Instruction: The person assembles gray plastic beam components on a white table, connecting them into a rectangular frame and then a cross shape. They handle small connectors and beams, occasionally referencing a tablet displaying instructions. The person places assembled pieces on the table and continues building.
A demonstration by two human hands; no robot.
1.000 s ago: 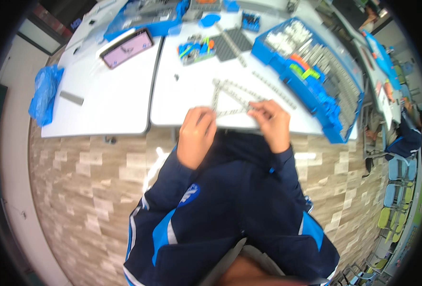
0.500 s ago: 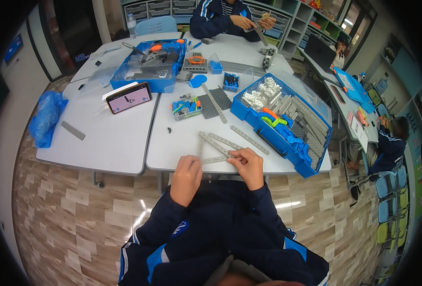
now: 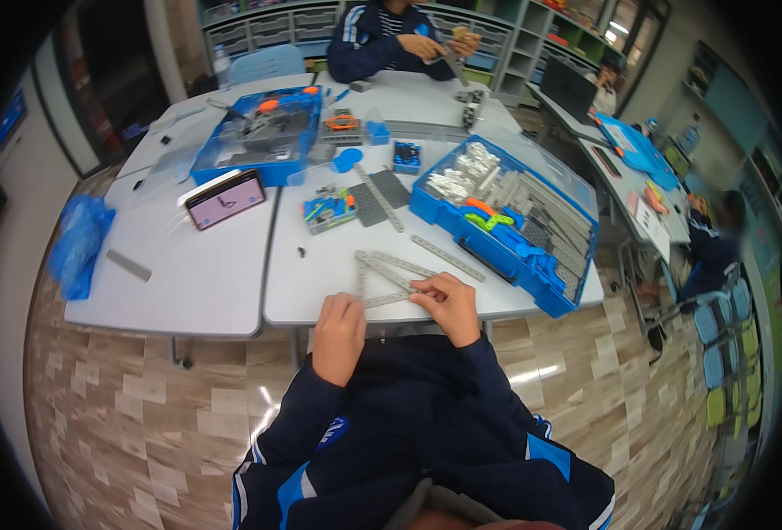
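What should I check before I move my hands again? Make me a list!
1. Right hand on the gray beam triangle: ok, it holds the right corner.
2. Left hand gripping the lower-left corner: cannot tell; it's right there, but its fingertips are hidden.
3. Corners tightly joined: cannot tell, too small to see.
4. Phone easy to look at: ok, propped up with its screen lit and facing you.
5. Blue parts box on the right open: ok, you can see the pieces inside.
6. Loose gray beam attached to the triangle: not ok, it lies apart.
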